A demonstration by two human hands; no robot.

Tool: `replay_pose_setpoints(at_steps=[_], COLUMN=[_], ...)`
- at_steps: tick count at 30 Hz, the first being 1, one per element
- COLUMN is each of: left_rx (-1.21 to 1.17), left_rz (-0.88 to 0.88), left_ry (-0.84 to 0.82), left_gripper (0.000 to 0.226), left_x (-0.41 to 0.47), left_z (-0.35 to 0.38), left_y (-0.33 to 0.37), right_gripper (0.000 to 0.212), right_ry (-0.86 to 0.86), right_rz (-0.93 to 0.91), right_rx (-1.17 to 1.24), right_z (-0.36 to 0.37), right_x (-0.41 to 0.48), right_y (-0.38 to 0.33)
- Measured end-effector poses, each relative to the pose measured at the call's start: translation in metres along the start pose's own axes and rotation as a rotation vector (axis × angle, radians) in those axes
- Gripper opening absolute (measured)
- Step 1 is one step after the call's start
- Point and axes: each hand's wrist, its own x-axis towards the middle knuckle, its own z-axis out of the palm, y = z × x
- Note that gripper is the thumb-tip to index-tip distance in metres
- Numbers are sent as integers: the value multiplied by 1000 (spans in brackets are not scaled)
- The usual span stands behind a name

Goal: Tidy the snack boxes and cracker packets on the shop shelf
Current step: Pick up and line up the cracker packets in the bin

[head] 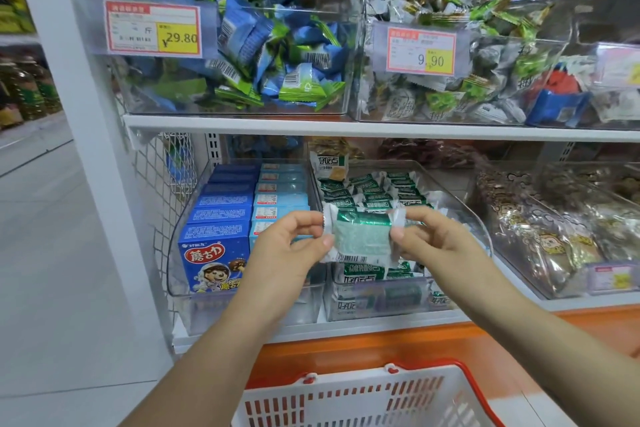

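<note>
Left hand [291, 246] and right hand [433, 239], each pinching one crimped end of a single cracker packet [362, 239] between thumb and curled fingers. The packet was held level, just above the near end of the middle bin [483, 232] on the lower shelf. It was a flat rectangular pouch, with glossy green film along its top edge, a pale translucent green face, white serrated end seals and a barcode at its lower edge.

The middle bin was of clear rigid plastic with a curved, sloping rim. It held rows of like green-and-white packets [374, 191], overlapping front to back, and one packet [329, 163] stood upright at the far end.

The left bin [175, 253], of the same clear plastic, touched the middle bin. It held two files of card snack boxes: dark blue boxes [218, 218] on the left, the nearest printed with a cartoon figure, and light blue boxes [280, 199] on the right.

The right bin [512, 274] held crinkled foil bags [540, 243].

On the white upper shelf [242, 123], one clear bin carried loose blue and green pillow packs [277, 55] and a price tag [152, 29] reading 29.80. The bin to its right carried grey and green wrapped pieces [467, 80] and a tag [420, 50] reading 9.90.

Nearest the viewer was a white slotted plastic basket [346, 406] with a red rim.
</note>
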Motion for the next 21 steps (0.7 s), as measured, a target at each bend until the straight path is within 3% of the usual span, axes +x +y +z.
replay_pose_setpoints(at_steps=[2, 9, 15, 17, 19, 21], left_rx=[5, 65, 180, 190, 217, 215], left_rz=[-3, -12, 80, 146, 214, 236], left_ry=[-9, -3, 37, 30, 10, -17], left_gripper=[15, 19, 23, 32, 36, 29], left_x=[0, 1, 0, -2, -4, -3], left_z=[-1, 0, -2, -3, -3, -2], left_y=[0, -3, 6, 10, 12, 11], right_gripper=[5, 14, 20, 18, 2, 26], right_ry=[11, 67, -67, -88, -49, -59], right_rz=[-36, -12, 215, 222, 204, 186], right_rx=[4, -28, 468, 456, 370, 245], right_z=[-1, -4, -2, -1, 1, 2], right_x=[-1, -4, 0, 4, 8, 11], right_y=[-3, 4, -3, -6, -3, 2])
